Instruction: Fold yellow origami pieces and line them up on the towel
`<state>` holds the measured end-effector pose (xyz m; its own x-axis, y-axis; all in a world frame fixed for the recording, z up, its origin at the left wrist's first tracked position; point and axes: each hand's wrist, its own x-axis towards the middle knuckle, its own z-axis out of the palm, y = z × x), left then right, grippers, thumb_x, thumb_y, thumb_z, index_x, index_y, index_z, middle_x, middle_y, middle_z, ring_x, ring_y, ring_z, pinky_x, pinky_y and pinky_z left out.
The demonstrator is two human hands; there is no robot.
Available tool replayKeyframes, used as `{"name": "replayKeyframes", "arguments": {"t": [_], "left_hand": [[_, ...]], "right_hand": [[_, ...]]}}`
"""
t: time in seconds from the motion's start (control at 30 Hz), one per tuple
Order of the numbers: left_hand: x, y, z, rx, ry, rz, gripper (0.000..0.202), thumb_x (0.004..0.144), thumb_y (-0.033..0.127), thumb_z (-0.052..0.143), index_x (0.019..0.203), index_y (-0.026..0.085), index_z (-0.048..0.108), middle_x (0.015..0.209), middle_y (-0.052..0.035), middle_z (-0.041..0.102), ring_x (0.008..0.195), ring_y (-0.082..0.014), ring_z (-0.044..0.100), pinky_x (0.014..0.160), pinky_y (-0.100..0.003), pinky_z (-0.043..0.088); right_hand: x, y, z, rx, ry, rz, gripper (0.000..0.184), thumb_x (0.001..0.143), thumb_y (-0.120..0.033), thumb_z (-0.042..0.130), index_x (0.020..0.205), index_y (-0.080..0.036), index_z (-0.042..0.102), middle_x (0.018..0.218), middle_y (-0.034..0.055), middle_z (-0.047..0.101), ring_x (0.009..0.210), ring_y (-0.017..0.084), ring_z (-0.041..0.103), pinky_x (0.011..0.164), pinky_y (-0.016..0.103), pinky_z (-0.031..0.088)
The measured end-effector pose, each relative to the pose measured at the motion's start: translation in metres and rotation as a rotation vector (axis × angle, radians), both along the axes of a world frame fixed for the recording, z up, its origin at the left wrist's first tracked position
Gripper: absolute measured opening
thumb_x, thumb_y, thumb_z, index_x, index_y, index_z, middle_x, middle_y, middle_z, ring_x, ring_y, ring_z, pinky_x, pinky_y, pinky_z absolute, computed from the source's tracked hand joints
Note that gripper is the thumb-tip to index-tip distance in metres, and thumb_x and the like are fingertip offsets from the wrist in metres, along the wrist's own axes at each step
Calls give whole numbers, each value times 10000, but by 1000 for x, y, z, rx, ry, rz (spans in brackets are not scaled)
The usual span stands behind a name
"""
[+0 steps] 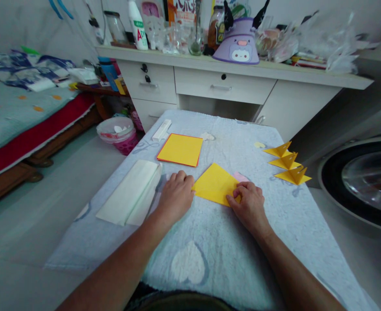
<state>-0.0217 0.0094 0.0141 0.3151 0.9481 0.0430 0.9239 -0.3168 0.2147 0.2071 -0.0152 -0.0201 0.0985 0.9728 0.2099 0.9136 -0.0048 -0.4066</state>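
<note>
A yellow sheet of origami paper (214,183) lies on the cloth-covered table (235,255) between my hands, one corner pointing away from me. My left hand (177,194) is closed at the paper's left corner, fingers curled and pinching its edge. At the lower right corner, my right hand (250,201) pinches the paper between thumb and fingers. Beyond it rests a stack of square yellow paper (180,149) with red-orange edges. Over to the right stand three folded yellow paper pieces (287,162) with pointed tips, set in a row.
Left of my hand lies a white paper packet (130,192); a small white box (161,130) sits near the far left edge. A pink bin (122,136) stands on the floor at left. Drawers (224,84) face the table's far end, and a round-door machine (365,181) flanks the right.
</note>
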Motion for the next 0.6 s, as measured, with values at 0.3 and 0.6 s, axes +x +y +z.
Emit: {"name": "replayKeyframes", "arguments": {"t": [0.3,0.6], "left_hand": [[40,-39,-26,133,-96,-512,352,979,239,431,1322,164,464,1380,-89,531,1314,-216,437,1117,-379,323],[36,-47,-33,55,-67,-491,555,957,479,459,1425,194,371,1518,-75,407,1426,-243,310,1175,-438,215]], "right_hand": [[-1,0,-2,36,11,-8,117,735,-301,677,686,-205,631,1027,86,613,945,269,502,815,396,369],[9,-1,-2,29,84,34,109,759,-247,634,662,-212,669,1042,90,622,980,267,541,868,418,387]]}}
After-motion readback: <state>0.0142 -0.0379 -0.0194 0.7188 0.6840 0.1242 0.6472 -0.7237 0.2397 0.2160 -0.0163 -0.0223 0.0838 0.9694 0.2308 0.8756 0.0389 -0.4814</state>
